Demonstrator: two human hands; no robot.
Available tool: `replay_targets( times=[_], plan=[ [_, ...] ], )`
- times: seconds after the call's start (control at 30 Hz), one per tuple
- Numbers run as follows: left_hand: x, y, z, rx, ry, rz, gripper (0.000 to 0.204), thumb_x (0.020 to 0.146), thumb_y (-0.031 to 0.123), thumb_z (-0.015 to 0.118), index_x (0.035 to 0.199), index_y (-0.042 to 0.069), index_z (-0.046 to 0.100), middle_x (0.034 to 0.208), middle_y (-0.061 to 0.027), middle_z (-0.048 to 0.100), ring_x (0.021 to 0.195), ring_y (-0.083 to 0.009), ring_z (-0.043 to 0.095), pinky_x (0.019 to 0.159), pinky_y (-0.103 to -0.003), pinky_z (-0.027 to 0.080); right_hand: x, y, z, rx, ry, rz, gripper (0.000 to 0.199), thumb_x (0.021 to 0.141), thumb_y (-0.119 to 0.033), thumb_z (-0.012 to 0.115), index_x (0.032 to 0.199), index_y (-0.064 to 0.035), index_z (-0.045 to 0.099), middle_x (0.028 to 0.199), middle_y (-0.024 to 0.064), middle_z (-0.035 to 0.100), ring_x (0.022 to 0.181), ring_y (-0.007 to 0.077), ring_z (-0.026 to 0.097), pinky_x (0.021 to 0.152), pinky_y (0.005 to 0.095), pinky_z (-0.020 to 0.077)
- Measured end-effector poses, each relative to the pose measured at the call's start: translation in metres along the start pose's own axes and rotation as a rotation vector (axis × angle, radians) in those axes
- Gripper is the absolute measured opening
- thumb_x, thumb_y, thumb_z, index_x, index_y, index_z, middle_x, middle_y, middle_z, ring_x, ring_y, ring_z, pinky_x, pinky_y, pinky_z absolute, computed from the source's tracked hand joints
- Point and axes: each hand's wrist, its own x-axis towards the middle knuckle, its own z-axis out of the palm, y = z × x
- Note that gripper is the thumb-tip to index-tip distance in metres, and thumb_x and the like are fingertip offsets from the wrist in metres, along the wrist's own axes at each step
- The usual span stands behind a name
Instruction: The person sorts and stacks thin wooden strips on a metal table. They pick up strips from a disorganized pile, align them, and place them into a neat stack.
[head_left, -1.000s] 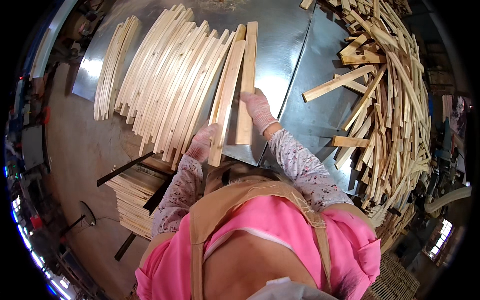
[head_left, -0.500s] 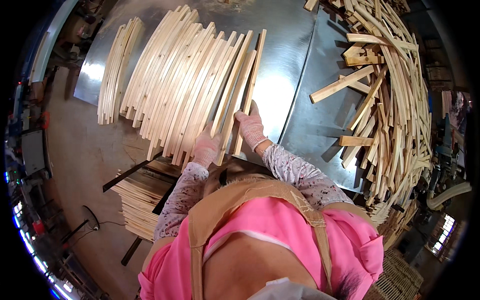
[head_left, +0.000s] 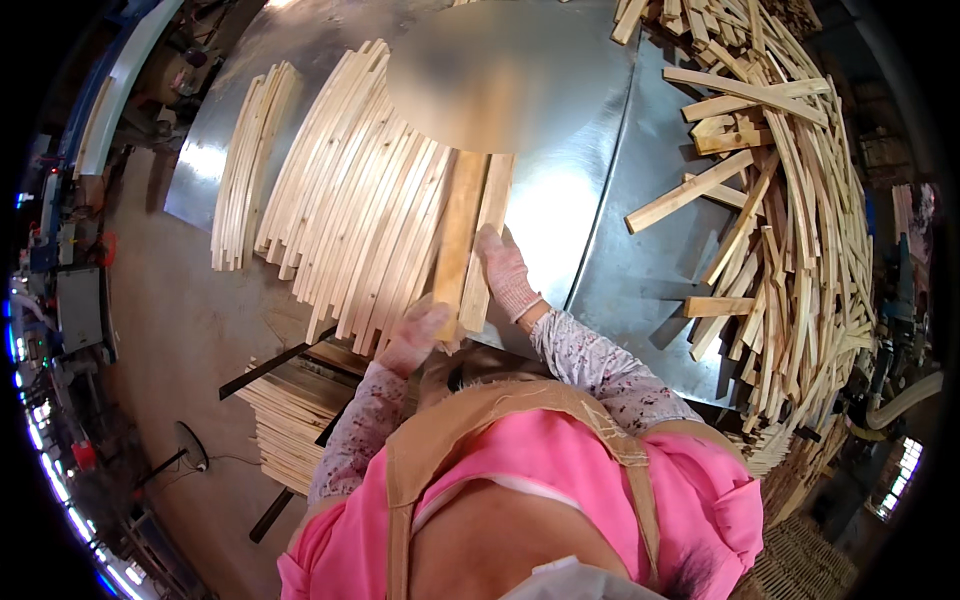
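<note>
My left hand, in a pinkish knit glove, grips the near end of a darker wooden strip whose broad face is turned up. My right hand, gloved the same way, has its fingers closed along the right edge of a second, paler strip beside it. To the left of these lies a row of light wooden strips, packed side by side on the metal table. A blurred oval patch covers the far ends of both strips by my hands.
Farther left lies a smaller group of strips. A loose, tangled heap of wooden strips covers the table's right side, some jutting toward the middle. Below the table's near edge is a stack of strips, beside a dark metal bar.
The strips at my hands have turned from narrow edges to broad faces. My left hand has slid to the near end of one. The whole view has shifted slightly.
</note>
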Motion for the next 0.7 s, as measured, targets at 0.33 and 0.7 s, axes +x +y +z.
replay_targets(
  times=[0.33, 0.7],
  plan=[
    [0.049, 0.142, 0.005, 2.077, 0.578, 0.467, 0.07, 0.105, 0.061, 0.053, 0.157, 0.014, 0.053, 0.171, -0.0097, 0.041, 0.157, -0.0288, 0.037, 0.134, -0.054, 0.023, -0.022, -0.107, -0.028, -0.878, -0.322, -0.313, 0.073, 0.092, -0.02, 0.075, 0.157, 0.0001, 0.048, 0.136, 0.0173, 0.07, 0.122, 0.0269, 0.067, 0.107, 0.0392, 0.0535],
    [0.048, 0.328, -0.16, 1.323, 0.895, -0.059, 0.058, 0.107, 0.04, 0.061, 0.156, 0.011, 0.052, 0.114, -0.0166, 0.068, 0.106, -0.0332, 0.07, 0.098, -0.044, 0.058, 0.037, -0.208, 0.091, -1.206, -0.018, -1.111, 0.055, 0.091, -0.026, 0.081, 0.141, -0.0085, 0.068, 0.134, 0.0156, 0.072, 0.129, 0.0339, 0.066, 0.111, 0.0422, 0.0532]
  ],
)
